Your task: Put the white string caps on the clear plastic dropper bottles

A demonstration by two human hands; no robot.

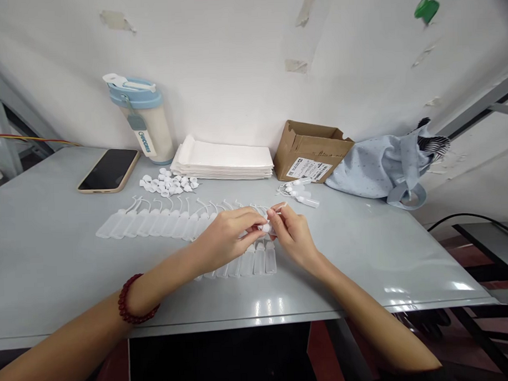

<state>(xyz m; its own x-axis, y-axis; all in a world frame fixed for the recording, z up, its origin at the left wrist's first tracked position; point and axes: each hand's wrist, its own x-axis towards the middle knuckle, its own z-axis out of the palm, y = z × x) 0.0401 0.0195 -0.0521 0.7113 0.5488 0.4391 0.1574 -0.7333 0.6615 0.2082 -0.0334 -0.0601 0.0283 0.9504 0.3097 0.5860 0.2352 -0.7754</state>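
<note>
My left hand (232, 233) and my right hand (292, 231) meet above the table, fingers pinched together. Between the left fingertips shows a white cap (264, 227). The right fingers close around what looks like a small translucent plastic bottle, mostly hidden by the fingers. A row of flat translucent bottles (144, 223) with thin white cords lies left of and behind my hands. More such bottles (259, 259) form a second row in front of them. Loose white caps (168, 183) are heaped behind the long row. Several capped bottles (302, 195) lie together at the back right.
A phone (109, 170), a blue-lidded tumbler (149, 122) and stacked white envelopes (225, 158) stand along the back of the grey table (52, 258). An open cardboard box (311, 149) and a light-blue cloth bag (374, 167) are at the right, against the wall.
</note>
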